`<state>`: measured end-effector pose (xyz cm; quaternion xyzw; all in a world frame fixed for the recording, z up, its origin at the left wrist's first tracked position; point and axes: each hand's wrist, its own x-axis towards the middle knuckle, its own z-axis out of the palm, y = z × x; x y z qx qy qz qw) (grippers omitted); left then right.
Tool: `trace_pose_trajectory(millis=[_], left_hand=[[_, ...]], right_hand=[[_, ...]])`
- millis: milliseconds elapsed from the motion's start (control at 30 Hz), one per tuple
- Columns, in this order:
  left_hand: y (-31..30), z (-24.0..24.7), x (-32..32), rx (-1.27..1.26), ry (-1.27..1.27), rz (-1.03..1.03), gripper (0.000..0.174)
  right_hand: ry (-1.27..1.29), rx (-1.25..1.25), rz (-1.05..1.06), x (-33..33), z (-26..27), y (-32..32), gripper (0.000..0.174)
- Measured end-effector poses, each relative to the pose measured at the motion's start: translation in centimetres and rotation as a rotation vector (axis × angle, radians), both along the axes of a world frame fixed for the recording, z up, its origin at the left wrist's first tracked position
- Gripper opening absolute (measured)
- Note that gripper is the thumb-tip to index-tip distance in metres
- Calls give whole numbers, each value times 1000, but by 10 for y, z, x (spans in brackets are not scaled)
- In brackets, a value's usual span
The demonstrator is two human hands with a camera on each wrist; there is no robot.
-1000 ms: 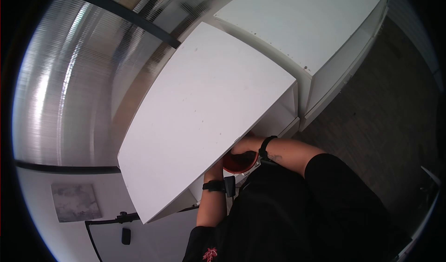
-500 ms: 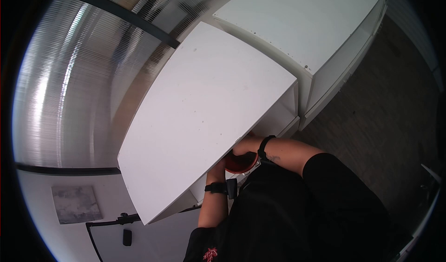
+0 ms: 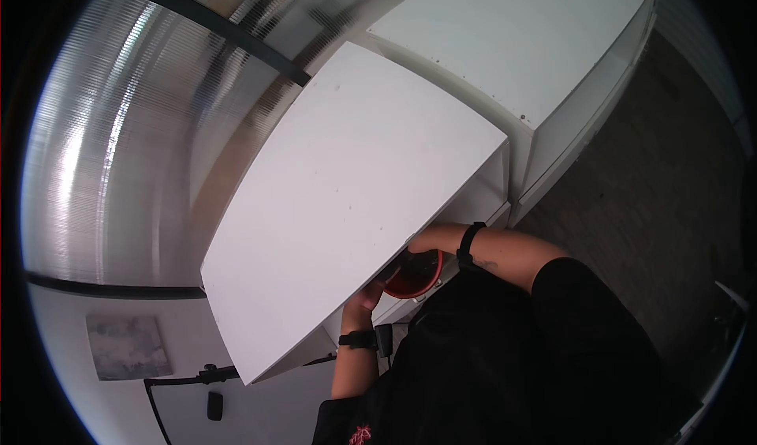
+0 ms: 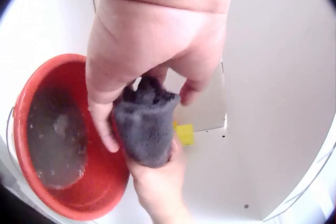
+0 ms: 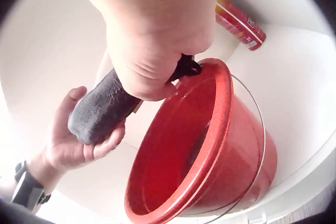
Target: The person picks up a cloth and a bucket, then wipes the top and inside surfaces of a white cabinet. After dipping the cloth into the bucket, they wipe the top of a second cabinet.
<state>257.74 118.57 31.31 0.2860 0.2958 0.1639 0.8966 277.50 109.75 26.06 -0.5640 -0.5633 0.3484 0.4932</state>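
Note:
In the right wrist view my right hand (image 5: 152,61) grips a bunched grey cloth (image 5: 105,108), whose dark frayed end pokes out beside the bucket's rim. The palm of my left hand (image 5: 71,148) faces up under the cloth's rounded end, fingers spread and slightly bent. From the left wrist, my left hand (image 4: 157,35) reaches around the cloth (image 4: 144,129) with its fingers apart. Right beside both hands stands a red bucket (image 4: 100,192) with a wire handle and murky grey water (image 4: 56,137) inside.
Both hands work under the white cabinet top (image 3: 347,185), inside its open front. A red-and-yellow can (image 5: 244,27) lies at the back of the compartment. A small yellow block (image 4: 185,134) is on the white surface. Another white cabinet (image 3: 512,43) adjoins.
My left hand has shifted toward the lower left, away from the bucket, and now shows more below the cabinet edge. The right forearm has moved slightly right, uncovering more of the bucket.

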Motion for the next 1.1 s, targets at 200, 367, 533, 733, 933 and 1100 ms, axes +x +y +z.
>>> trace_pose_trajectory(millis=[200,367,533,733,933,1100], left_hand=[[35,-29,-15,266,192,-373,56],[25,2,7,479,335,-724,45],[30,-38,7,890,365,-460,30],[14,-7,24,981,1127,-656,41],[47,-89,6,1559,526,-428,42],[23,-55,18,1627,732,-460,48]], right_hand=[[-520,159,40,-6,32,11,37],[19,102,32,-15,31,22,38],[78,-18,13,-13,31,22,37],[-582,102,51,-22,6,22,48],[-491,-172,15,-27,14,21,49],[-441,-159,-32,-29,4,22,47]])
